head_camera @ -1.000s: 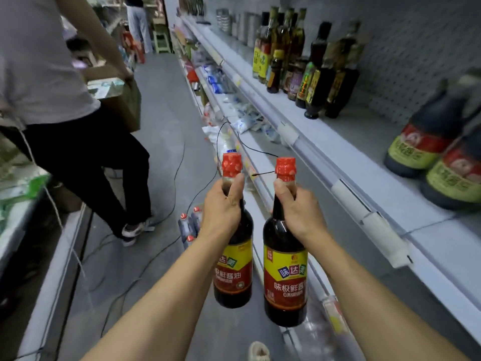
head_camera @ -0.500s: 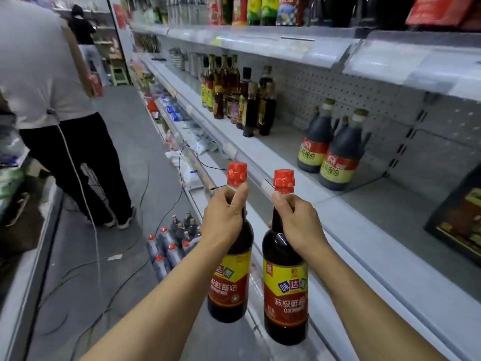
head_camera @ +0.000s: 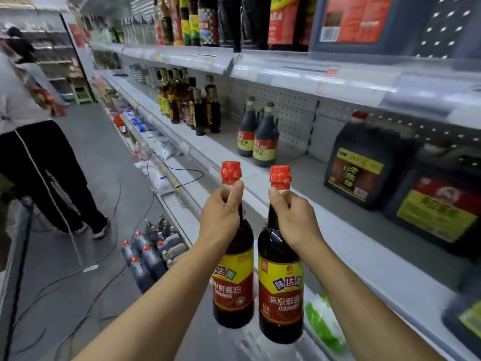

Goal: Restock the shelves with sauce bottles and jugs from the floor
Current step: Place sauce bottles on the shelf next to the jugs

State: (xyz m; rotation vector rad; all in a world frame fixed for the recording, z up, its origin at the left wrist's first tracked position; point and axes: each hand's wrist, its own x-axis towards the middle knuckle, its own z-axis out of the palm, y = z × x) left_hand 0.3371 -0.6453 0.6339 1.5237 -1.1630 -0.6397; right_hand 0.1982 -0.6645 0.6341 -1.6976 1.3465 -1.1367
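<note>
2 dark sauce bottles are held upright in the air in front of the shelving. The left bottle (head_camera: 233,259) is gripped by its neck in the left hand (head_camera: 221,217), whose fingers (head_camera: 234,190) are curled round the glass just below the red cap. The right bottle (head_camera: 281,277) is gripped the same way by the right hand (head_camera: 294,220), with the thumb laid against the neck under its own red cap. The 2 bottles hang side by side, very close together; whether they touch cannot be told. Each carries a yellow and red label below the fingers.

Beyond the fingers and to their right, the middle shelf (head_camera: 286,183) is seen with bare grey board directly behind the caps. Farther back on it, 2 handled jugs (head_camera: 257,142) with yellow and red labels stand touching each other, and behind those a cluster of slim bottles (head_camera: 190,105) is grouped. To the right of the right hand, 2 large dark jugs (head_camera: 369,165) sit on the same shelf.

Below and to the left of the left hand, a group of jugs with red caps (head_camera: 151,251) is left on the floor (head_camera: 86,178) against the shelf base. Another person (head_camera: 31,152) stands in the aisle, well apart from the hands.
</note>
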